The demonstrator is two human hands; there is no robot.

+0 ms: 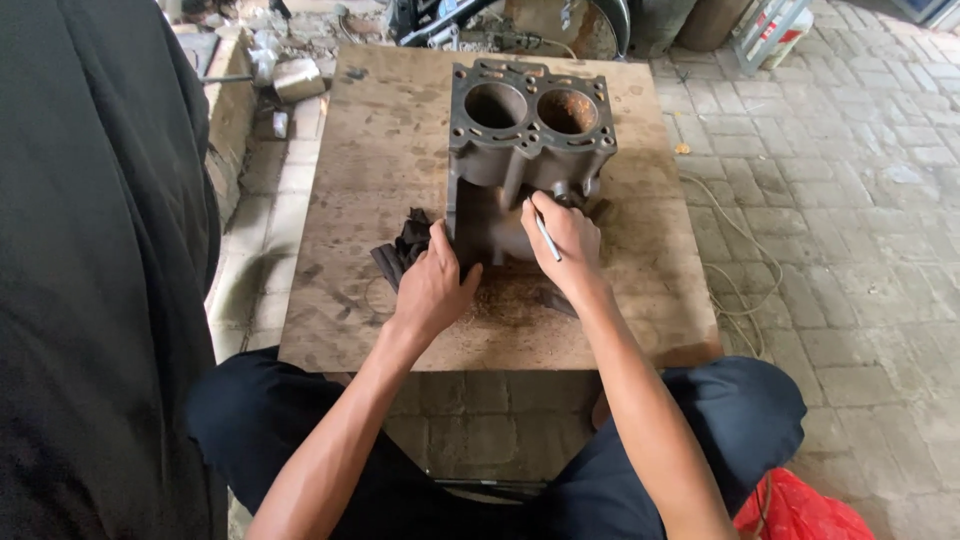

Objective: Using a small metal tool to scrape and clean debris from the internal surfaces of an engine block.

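A grey metal engine block [520,140] with two round cylinder bores stands on a stained wooden board [350,150] laid on the brick floor. My left hand [435,285] rests against the block's near left lower corner, gripping its edge. My right hand [565,240] presses on the block's near face and holds a thin metal tool [546,236] like a pen, its tip against the block. A dark crumpled rag [405,248] lies on the board just left of my left hand.
A person in black clothing [90,250] fills the left side. A red plastic bag [800,505] lies by my right knee. A pale cord [740,260] loops on the bricks right of the board. Metal parts and a cylinder [298,78] clutter the far left.
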